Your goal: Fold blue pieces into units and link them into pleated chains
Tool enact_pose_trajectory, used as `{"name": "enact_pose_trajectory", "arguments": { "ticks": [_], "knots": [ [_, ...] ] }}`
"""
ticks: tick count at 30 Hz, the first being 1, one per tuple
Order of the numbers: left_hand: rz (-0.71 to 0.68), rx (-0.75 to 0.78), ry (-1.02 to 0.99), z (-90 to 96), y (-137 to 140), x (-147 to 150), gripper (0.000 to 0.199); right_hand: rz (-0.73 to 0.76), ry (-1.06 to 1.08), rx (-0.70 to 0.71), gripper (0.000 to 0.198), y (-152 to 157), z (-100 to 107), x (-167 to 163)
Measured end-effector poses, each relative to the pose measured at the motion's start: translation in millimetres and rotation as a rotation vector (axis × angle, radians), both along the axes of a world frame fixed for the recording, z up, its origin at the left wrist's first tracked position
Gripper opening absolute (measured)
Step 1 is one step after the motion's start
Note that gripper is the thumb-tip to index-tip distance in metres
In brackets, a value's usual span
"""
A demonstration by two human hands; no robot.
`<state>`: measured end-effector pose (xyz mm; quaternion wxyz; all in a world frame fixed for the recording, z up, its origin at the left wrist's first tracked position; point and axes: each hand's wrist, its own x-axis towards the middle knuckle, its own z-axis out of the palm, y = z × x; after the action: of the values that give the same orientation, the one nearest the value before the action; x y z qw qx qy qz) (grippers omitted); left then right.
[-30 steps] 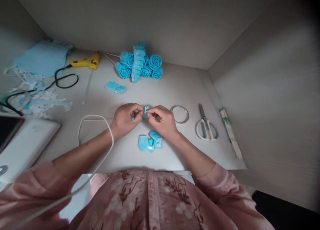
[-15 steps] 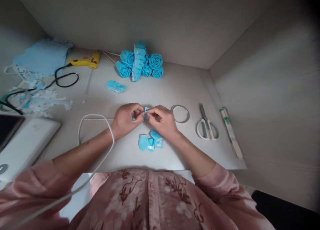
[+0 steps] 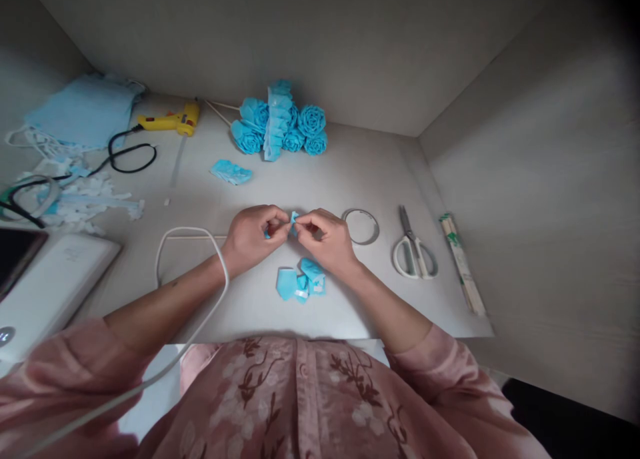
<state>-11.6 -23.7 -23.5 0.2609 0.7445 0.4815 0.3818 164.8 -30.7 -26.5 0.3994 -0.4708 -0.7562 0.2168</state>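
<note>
Pinching blue piece [image 3: 294, 216]; left hand [image 3: 256, 235]: thumb and forefinger clamped on it; right hand [image 3: 327, 238]: likewise clamped

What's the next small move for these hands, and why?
Probably press the small blue piece gently toward the left hand: the right hand pinches it, the left is closed right beside it, and other blue pieces lie loose on the table.

The held scrap [image 3: 294, 218] looks matt and clothlike, roses [image 3: 313, 120] crinkled, glue gun [image 3: 167, 123] smooth plastic, scissor blades [image 3: 405, 222] metal, sleeve [image 3: 445, 362] glossy.
</note>
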Motion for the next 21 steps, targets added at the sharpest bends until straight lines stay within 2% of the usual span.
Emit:
{"name": "enact_pose_trajectory", "arguments": {
  "ticks": [13, 21],
  "knots": [
    [-0.012, 0.037, -0.038, -1.8, 1.7, -0.3, 0.012, 0.016, 0.02, 0.088, 0.01, 0.9, -0.3, -0.3],
    [-0.024, -0.013, -0.071, -0.3, 1.5, 0.2, 0.012, 0.019, 0.011, 0.078, 0.011, -0.1, 1.0, -0.2]
  ]
}}
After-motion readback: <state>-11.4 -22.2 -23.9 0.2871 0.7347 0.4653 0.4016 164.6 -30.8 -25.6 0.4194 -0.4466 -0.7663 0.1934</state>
